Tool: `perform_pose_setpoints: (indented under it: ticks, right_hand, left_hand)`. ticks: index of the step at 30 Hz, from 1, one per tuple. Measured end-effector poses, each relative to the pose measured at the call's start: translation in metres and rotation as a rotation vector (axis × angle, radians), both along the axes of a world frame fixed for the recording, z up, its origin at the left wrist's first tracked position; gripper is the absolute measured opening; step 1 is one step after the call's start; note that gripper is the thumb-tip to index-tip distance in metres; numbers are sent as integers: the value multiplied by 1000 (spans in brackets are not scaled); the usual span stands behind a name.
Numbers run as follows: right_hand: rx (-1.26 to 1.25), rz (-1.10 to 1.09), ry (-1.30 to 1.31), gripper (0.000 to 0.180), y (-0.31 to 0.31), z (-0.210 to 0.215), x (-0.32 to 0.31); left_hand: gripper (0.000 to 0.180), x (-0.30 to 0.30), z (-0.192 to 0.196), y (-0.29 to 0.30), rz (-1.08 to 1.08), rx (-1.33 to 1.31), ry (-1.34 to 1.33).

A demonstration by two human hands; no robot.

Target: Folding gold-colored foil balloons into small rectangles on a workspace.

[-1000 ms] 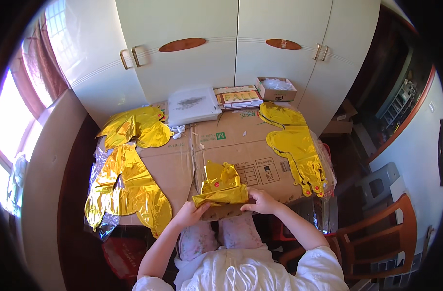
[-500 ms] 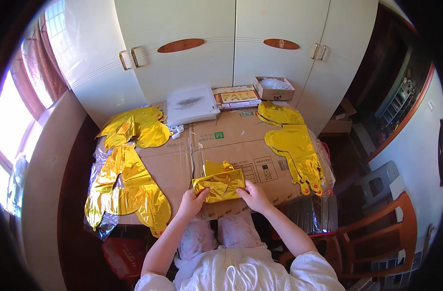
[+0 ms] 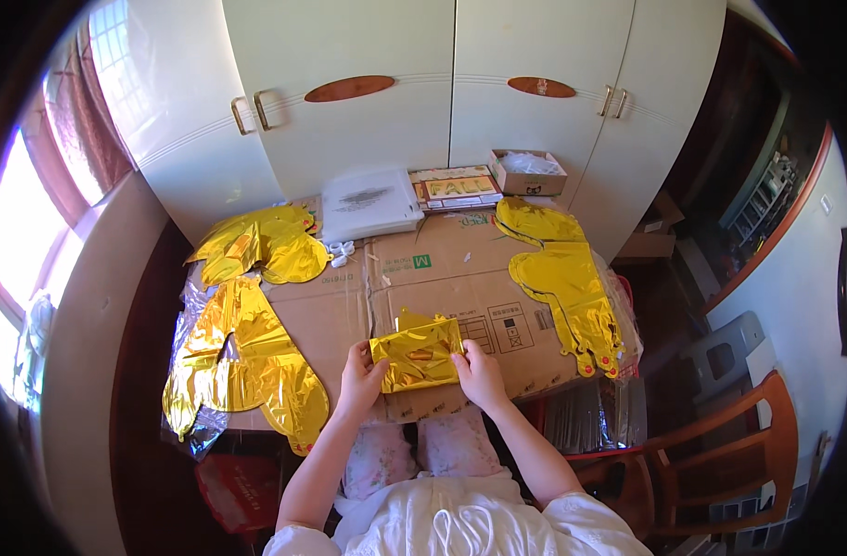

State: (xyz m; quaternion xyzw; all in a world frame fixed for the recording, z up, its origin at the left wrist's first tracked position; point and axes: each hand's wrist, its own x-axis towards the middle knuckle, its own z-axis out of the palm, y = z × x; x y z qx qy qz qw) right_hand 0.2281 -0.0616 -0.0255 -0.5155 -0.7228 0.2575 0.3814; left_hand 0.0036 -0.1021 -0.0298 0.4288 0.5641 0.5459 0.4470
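Between my hands is a shiny gold foil balloon, folded into a flat rectangle, with a small piece standing out beyond its far edge. Its left end is gripped by my left hand, thumb on the near face. At the opposite end my right hand closes on it the same way. The fingers behind the foil are mostly hidden. Flat gold foil balloons lie on both sides: a letter-A-shaped balloon at the near left, more gold foil behind it, and a stack of gold balloons on the right.
Flattened cardboard covers the table. Along its back are a stack of clear plastic bags, printed cards and a small open box of white material. White cabinets stand behind. A wooden chair is at the right.
The folded balloon has tilted up so its broad face shows more. My hands have shifted from thumbs on its near edge to holding its two ends.
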Motion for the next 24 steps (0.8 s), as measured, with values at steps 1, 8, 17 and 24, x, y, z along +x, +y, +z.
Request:
perform_pose_setpoints:
  ticks: [1,8,17,24]
  right_hand:
    - [11,-10,-9,24,0,-2,-1]
    - [113,-103,-137,22,-2,-4,-11]
    - [198,-153,-197,19,-4,-3,-17]
    - [194,-156,-241,19,-5,-5,-18]
  left_hand:
    - [47,1,6,-1,-3,-25,15]
    - [70,26,31,-24,252,320,895]
    - [77,63,26,-41,-226,297,1353]
    - [89,66,21,-41,-230,230,1471]
